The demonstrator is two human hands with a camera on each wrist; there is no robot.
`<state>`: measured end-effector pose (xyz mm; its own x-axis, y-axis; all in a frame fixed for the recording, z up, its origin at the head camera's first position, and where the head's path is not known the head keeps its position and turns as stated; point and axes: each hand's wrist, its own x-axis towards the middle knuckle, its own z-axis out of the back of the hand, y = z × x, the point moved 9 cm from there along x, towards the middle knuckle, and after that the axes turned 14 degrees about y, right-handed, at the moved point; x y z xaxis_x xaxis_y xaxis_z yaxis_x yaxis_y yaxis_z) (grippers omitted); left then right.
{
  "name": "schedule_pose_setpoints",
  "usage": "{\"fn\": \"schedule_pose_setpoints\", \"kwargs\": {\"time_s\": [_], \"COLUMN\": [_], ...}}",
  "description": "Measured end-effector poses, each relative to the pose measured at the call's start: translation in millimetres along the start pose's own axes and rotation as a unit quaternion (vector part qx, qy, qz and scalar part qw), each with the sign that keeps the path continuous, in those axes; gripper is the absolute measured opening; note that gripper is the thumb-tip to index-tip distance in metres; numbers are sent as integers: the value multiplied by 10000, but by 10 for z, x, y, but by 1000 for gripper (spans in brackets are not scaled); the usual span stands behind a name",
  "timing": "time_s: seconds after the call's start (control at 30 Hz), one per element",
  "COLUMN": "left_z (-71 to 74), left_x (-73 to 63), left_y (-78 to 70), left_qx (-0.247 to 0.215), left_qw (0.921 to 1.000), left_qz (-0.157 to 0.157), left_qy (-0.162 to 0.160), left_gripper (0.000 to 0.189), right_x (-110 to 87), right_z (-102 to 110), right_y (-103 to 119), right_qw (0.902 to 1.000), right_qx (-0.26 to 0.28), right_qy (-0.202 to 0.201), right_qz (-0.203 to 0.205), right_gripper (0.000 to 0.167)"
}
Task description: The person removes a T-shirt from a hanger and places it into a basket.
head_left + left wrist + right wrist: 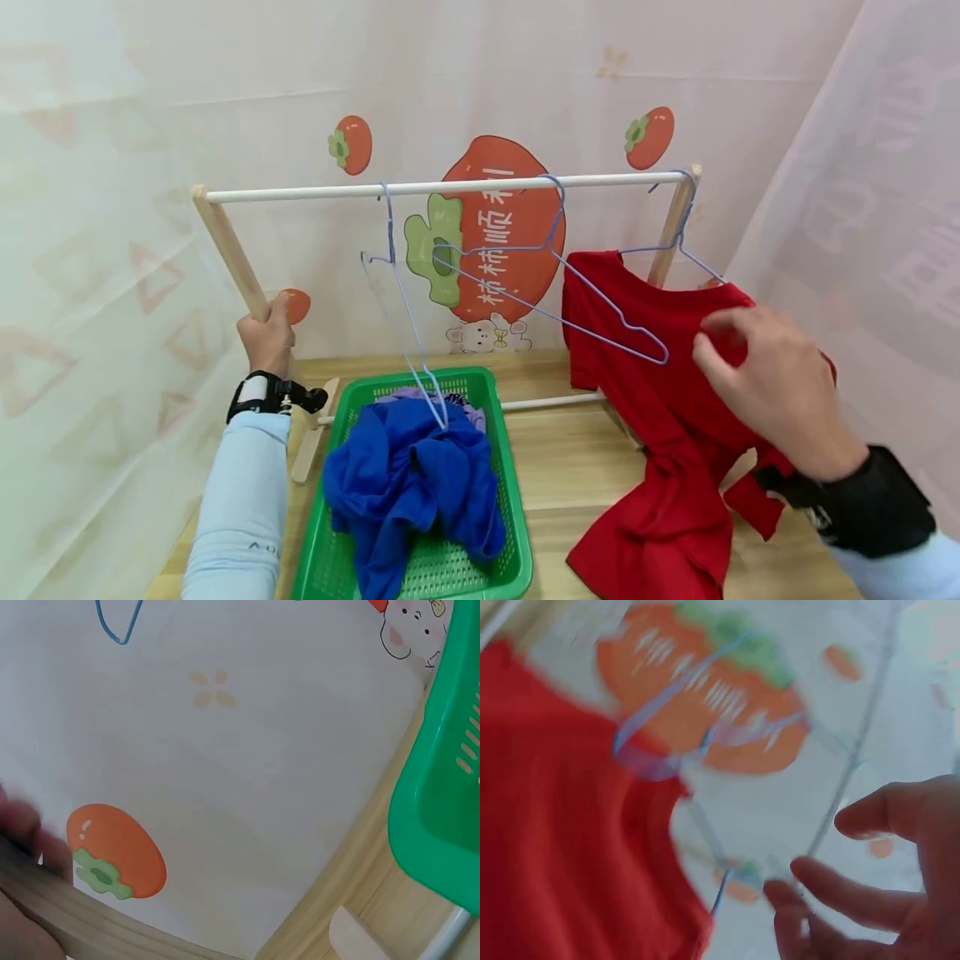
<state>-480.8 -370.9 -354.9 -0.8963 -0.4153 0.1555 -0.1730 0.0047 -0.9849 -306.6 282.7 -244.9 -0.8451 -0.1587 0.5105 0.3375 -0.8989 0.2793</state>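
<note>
My left hand [268,337] grips the left wooden post [234,250] of a clothes rack, fingers wrapped round it. In the left wrist view, part of that hand shows at the edge, around the post [112,921]. A long-sleeved red top [637,333] hangs at the rack's right end on a blue wire hanger [681,239]. In front of its shoulder is my right hand [787,387], fingers bent loosely and nothing held. The right wrist view shows apart thumb and fingers beside the red top [577,825]. Two bare wire hangers, one central [553,225] and one left [391,237], hang askew.
A green basket [517,517] stands on the wooden table [558,467], holding a blue garment [420,467] and some purple cloth [472,412] behind it. The white top rod [465,188] spans the rack; a lower rod [551,402] passes behind the basket. Printed curtains surround the table.
</note>
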Motion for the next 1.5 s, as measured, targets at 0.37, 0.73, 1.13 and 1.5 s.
{"fn": "schedule_pose_setpoints", "kwargs": {"time_s": [0.37, 0.73, 1.13, 1.5], "left_z": [173, -264, 82, 63], "left_x": [-95, -79, 245, 222], "left_y": [-14, -430, 47, 26], "left_qx": [727, 728, 819, 861], "left_qw": [9966, 9941, 9942, 9938], "left_qz": [-166, -787, -689, -709], "left_qy": [-351, 186, -34, 22], "left_gripper": [40, 44, 49, 49], "right_x": [708, 609, 613, 554], "right_z": [-473, -336, -387, -250], "right_y": [-346, -386, -143, -170], "right_qw": [9871, 9796, 9808, 9703], "right_qx": [-409, -202, -151, -189], "right_qy": [13, -868, -1166, -1578], "right_qz": [-1550, -1800, -1556, -1822], "right_gripper": [51, 47, 42, 45]}}
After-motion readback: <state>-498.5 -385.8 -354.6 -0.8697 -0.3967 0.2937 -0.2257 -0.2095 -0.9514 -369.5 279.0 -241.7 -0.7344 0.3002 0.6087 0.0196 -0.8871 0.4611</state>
